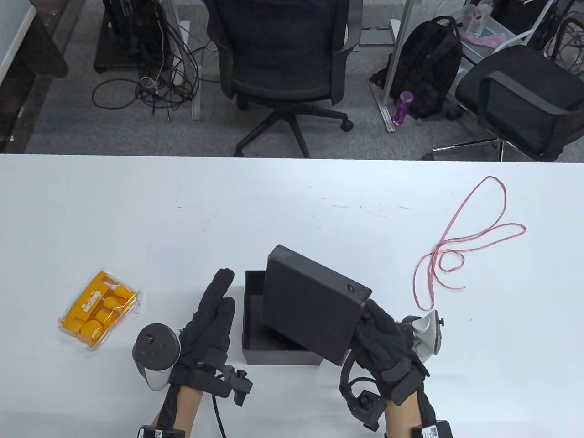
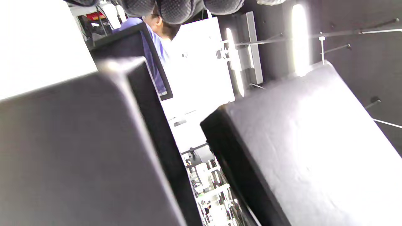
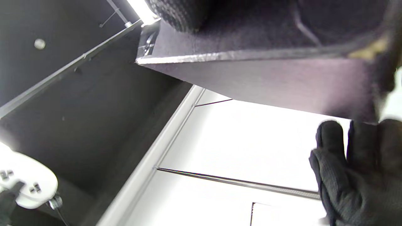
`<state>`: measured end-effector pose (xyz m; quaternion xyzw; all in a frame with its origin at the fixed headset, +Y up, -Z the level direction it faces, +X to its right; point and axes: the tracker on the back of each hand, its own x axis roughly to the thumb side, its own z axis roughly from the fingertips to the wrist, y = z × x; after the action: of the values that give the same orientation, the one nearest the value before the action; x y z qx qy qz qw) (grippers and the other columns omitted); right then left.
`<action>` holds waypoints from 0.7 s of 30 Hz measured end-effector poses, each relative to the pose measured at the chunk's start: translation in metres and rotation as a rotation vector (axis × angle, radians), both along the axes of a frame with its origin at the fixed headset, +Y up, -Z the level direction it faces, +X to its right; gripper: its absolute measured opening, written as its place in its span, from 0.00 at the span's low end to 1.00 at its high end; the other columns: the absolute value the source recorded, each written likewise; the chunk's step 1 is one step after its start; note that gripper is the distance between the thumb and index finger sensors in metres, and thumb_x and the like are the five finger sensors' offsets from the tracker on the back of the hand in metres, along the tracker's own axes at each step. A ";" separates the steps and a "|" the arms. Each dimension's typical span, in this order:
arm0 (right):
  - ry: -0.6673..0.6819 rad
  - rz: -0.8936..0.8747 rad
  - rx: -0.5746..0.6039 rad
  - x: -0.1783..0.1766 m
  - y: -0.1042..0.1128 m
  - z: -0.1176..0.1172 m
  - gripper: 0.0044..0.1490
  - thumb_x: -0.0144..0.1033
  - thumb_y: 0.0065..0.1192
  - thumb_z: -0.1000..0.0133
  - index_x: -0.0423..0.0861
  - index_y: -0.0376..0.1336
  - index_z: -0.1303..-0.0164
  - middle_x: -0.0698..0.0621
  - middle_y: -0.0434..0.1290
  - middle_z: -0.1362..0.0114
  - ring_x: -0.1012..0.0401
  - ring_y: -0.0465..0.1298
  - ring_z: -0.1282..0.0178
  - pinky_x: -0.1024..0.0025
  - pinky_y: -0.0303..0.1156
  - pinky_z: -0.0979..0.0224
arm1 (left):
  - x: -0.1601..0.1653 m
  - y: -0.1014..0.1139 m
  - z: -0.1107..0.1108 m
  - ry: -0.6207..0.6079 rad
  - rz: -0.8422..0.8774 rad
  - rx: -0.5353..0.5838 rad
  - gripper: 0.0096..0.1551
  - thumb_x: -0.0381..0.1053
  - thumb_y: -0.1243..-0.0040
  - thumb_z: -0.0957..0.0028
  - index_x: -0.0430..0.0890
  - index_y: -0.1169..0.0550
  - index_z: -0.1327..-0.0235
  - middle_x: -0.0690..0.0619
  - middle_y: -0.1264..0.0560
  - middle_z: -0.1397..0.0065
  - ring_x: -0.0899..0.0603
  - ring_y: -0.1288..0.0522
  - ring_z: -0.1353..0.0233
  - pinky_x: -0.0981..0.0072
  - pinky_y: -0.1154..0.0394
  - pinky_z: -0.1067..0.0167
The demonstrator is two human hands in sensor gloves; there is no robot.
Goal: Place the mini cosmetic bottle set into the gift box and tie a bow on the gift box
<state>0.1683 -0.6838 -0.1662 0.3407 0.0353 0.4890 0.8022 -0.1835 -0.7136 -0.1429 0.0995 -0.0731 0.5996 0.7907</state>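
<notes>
A black gift box base (image 1: pixel 250 315) stands open on the white table near the front middle. Its black lid (image 1: pixel 315 303) is lifted and tilted above the base, held at its right end by my right hand (image 1: pixel 381 340). My left hand (image 1: pixel 207 321) lies just left of the base with fingers straight, holding nothing. The mini cosmetic bottle set (image 1: pixel 99 308), orange bottles in a clear pouch, lies on the table at the left. A red ribbon (image 1: pixel 461 237) lies looped at the right. The left wrist view shows the base wall (image 2: pixel 78 147) and lid (image 2: pixel 307 150) close up.
Beyond the table's far edge (image 1: pixel 292 156) stand office chairs (image 1: pixel 283 59), a backpack (image 1: pixel 431 68) and cables on the floor. Bare table surface (image 1: pixel 182 214) spreads behind the box.
</notes>
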 end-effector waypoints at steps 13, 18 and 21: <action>-0.715 0.857 0.183 0.041 0.004 -0.009 0.30 0.20 0.54 0.42 0.46 0.66 0.28 0.43 0.72 0.32 0.42 0.70 0.36 0.31 0.65 0.32 | -0.028 -0.030 -0.008 0.118 -0.019 -0.112 0.37 0.60 0.61 0.34 0.47 0.43 0.14 0.35 0.43 0.15 0.22 0.41 0.19 0.22 0.38 0.31; -0.732 1.244 0.222 0.034 -0.034 -0.022 0.30 0.20 0.56 0.43 0.47 0.67 0.30 0.44 0.74 0.33 0.43 0.72 0.36 0.32 0.66 0.31 | -0.027 -0.034 -0.010 0.113 -0.027 -0.126 0.37 0.60 0.61 0.34 0.47 0.43 0.14 0.35 0.43 0.15 0.22 0.41 0.19 0.22 0.38 0.31; -0.703 1.442 0.274 0.025 -0.048 -0.027 0.29 0.20 0.56 0.44 0.48 0.68 0.31 0.45 0.74 0.34 0.44 0.72 0.37 0.34 0.66 0.31 | -0.026 -0.035 -0.010 0.108 -0.039 -0.133 0.37 0.60 0.61 0.34 0.47 0.42 0.14 0.35 0.43 0.15 0.22 0.41 0.19 0.22 0.38 0.31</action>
<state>0.1936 -0.7320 -0.1933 0.1559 -0.0680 0.9638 0.2052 -0.2098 -0.7488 -0.1532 0.0778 0.0078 0.5813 0.8099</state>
